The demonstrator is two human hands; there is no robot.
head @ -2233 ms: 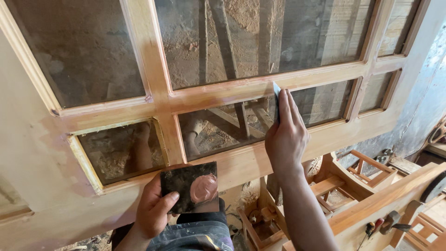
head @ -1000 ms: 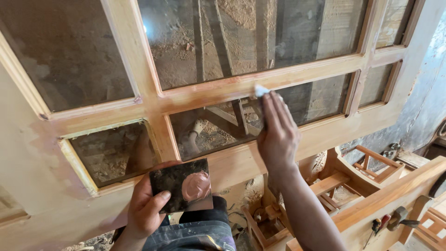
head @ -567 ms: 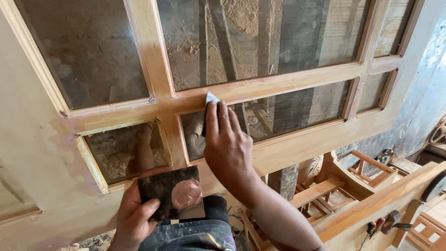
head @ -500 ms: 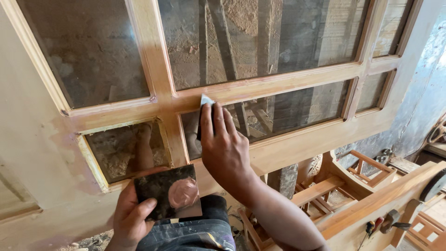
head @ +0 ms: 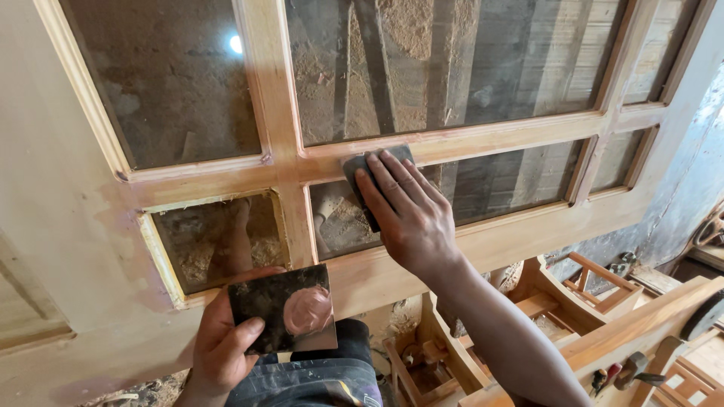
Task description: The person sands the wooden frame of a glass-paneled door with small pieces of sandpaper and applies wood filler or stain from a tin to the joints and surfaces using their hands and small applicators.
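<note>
Putty blob [head: 308, 310] on dark board [head: 280, 309] gripped by left hand [head: 222, 345]; right hand [head: 411, 215] flat, pressing scraper [head: 362, 167] against door frame [head: 467, 143]

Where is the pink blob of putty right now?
In the head view, the pink putty blob sits at the bottom, left of centre, on the dark square board in the left hand, just under the wooden door frame.

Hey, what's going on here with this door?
A person is working filler into a wooden glazed door. The right hand presses a small dark scraper flat against the rail between two panes. The left hand holds a dark board carrying a lump of pinkish putty below the frame.
</note>
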